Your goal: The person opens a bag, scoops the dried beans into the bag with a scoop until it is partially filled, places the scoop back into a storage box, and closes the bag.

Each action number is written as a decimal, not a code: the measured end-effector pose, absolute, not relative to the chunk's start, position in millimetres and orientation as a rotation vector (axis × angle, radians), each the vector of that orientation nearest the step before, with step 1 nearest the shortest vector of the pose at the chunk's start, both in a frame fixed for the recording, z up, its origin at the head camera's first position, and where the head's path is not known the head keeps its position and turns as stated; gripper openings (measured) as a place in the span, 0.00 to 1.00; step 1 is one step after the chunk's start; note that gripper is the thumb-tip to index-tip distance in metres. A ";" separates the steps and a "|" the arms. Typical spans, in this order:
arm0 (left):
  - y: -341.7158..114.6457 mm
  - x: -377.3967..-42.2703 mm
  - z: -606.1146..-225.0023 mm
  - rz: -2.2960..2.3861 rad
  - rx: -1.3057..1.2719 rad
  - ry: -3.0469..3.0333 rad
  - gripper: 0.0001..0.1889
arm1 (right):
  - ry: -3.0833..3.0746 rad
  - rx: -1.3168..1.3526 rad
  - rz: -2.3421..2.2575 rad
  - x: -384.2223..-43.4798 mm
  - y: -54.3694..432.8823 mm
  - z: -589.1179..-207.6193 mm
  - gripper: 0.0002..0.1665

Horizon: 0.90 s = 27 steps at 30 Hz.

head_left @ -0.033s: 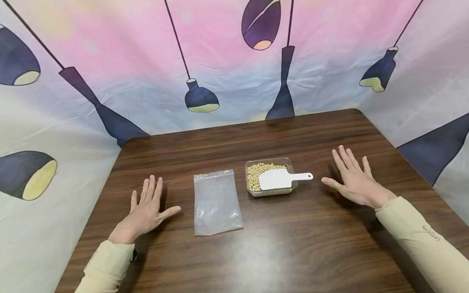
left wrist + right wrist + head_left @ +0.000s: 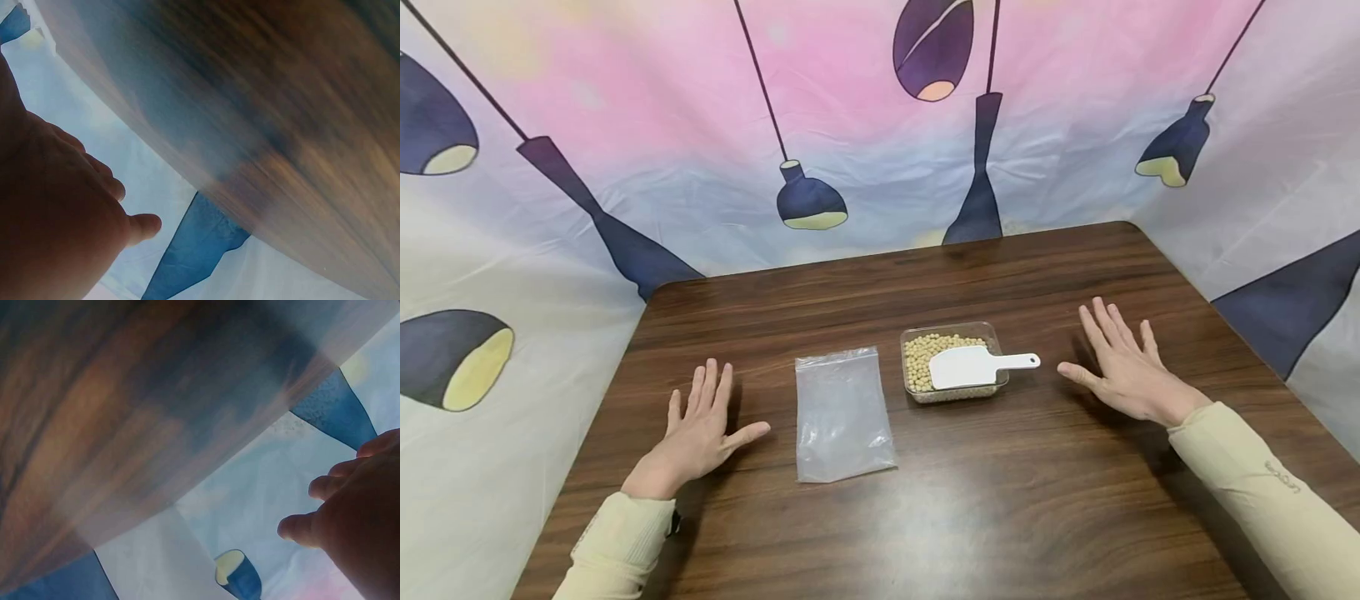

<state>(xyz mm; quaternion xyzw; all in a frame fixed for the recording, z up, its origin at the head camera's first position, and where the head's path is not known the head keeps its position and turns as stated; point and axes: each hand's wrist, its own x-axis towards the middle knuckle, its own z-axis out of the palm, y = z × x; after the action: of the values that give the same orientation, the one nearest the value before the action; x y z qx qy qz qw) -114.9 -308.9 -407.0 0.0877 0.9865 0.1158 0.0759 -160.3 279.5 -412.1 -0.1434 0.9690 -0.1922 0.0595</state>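
Fingers spread, my left hand [image 2: 688, 437] is over the left part of the table, holding nothing. To its right lies a flat clear zip bag [image 2: 844, 417], its zip edge toward the back. Right of the bag stands a clear plastic tub [image 2: 988, 333] of pale round beans [image 2: 921, 358]. A white scoop [image 2: 966, 367] lies across the beans, its handle [image 2: 1018, 362] sticking out over the tub's right rim. Beyond that handle, apart from it, my right hand [image 2: 1131, 375] is also spread and holds nothing. Both wrist views show only the hand, table and backdrop.
The dark wood table [image 2: 1000, 508] has rounded back corners. Behind it and along both sides hangs a cloth backdrop [image 2: 865, 108] printed with lamps. Light glares off the table's front middle.
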 end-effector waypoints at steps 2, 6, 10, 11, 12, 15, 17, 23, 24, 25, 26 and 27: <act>-309.7 -112.7 -409.2 0.349 0.269 2.954 0.58 | 2.917 -0.423 -0.603 -156.7 281.3 -414.1 0.55; -310.9 -109.7 -411.5 0.358 0.275 2.942 0.58 | 2.879 -0.390 -0.643 -151.9 285.6 -413.9 0.54; -303.2 -116.5 -401.1 0.420 0.291 2.935 0.57 | 2.916 -0.376 -0.672 -148.3 285.0 -398.8 0.54; -298.2 -121.0 -397.1 0.444 0.304 2.940 0.56 | 2.934 -0.379 -0.696 -146.7 283.0 -393.4 0.54; -292.1 -127.0 -393.5 0.464 0.329 2.947 0.55 | 2.952 -0.383 -0.726 -144.6 280.1 -387.7 0.54; -268.7 -152.4 -385.3 0.521 0.443 2.960 0.48 | 3.007 -0.431 -0.813 -140.6 263.6 -369.0 0.55; -252.9 -172.7 -383.7 0.538 0.538 2.954 0.42 | 3.023 -0.473 -0.866 -135.9 248.7 -361.7 0.54; -230.9 -221.5 -388.0 0.544 0.581 2.875 0.34 | 3.009 -0.554 -0.962 -120.5 214.5 -363.2 0.50; -230.8 -225.9 -389.9 0.541 0.566 2.849 0.33 | 3.005 -0.553 -0.965 -118.5 211.8 -365.4 0.50; -231.1 -228.8 -391.8 0.537 0.550 2.821 0.32 | 3.004 -0.549 -0.961 -116.9 209.6 -367.4 0.49; -231.8 -230.2 -393.1 0.539 0.533 2.794 0.30 | 3.003 -0.545 -0.958 -115.5 207.6 -369.2 0.48; -233.3 -231.0 -395.2 0.535 0.521 2.774 0.27 | 3.008 -0.547 -0.951 -114.7 205.7 -370.6 0.48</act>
<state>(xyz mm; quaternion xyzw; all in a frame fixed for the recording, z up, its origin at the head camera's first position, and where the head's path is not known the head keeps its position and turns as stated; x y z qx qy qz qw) -231.0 -233.3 -395.2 0.1799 0.9569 0.1845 0.1340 -114.7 205.7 -370.6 -0.1708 0.9391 -0.2968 -0.0303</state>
